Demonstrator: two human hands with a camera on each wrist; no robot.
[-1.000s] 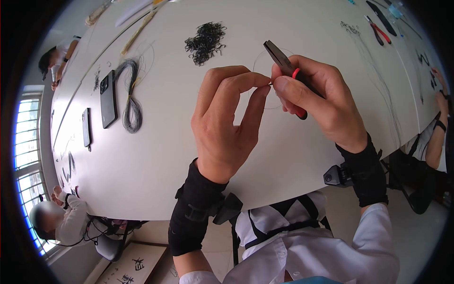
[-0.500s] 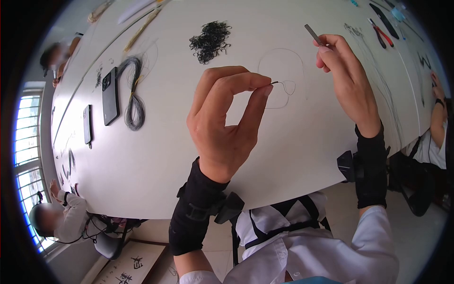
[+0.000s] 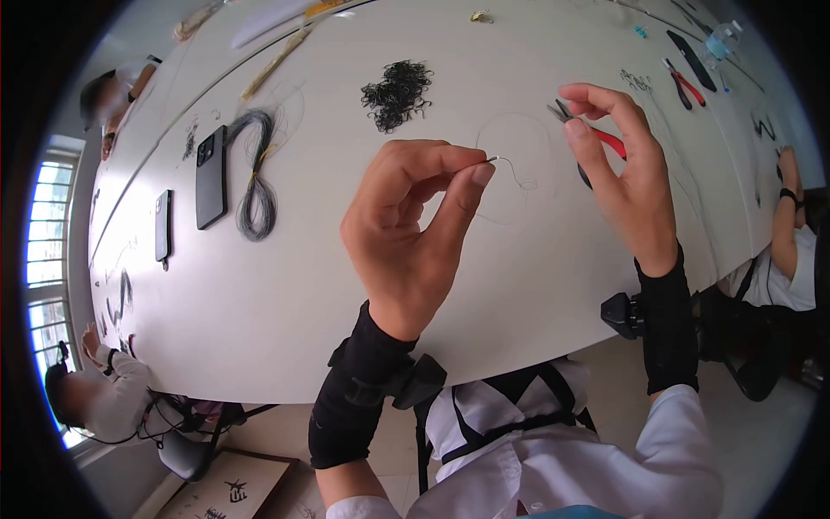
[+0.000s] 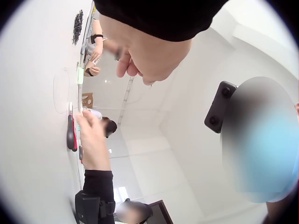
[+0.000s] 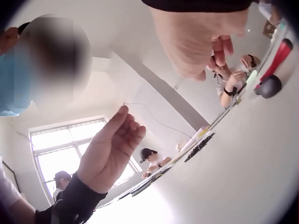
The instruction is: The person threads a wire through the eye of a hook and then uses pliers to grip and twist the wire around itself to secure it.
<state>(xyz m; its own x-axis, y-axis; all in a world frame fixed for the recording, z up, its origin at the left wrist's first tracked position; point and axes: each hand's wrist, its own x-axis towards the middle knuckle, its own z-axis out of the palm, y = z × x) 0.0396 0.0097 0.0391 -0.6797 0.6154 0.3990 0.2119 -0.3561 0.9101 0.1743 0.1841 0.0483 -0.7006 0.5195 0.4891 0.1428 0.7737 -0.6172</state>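
My left hand (image 3: 406,233) pinches a short dark piece at the end of a thin wire (image 3: 512,169) between thumb and forefinger, above the white table (image 3: 320,320). The wire trails off to the right into a small curl. In the right wrist view the left hand (image 5: 108,154) has the wire (image 5: 159,121) rising from its fingertips. My right hand (image 3: 627,173) holds nothing, its fingers loosely bent over red-and-black pliers (image 3: 612,142). In the left wrist view these pliers (image 4: 71,133) lie on the table, just apart from the right hand (image 4: 95,144).
A pile of small black hooked pieces (image 3: 396,95) lies ahead. To the left are a coil of wire (image 3: 255,208) and two phones, the larger one (image 3: 210,177) beside the coil. A second pair of pliers (image 3: 683,84) and a bottle (image 3: 722,41) are far right. Other people sit around.
The right hand held the pliers at the left fingertips, drew them away to the right and let go of them on the table. The left hand keeps its pinch, with the wire now uncovered.
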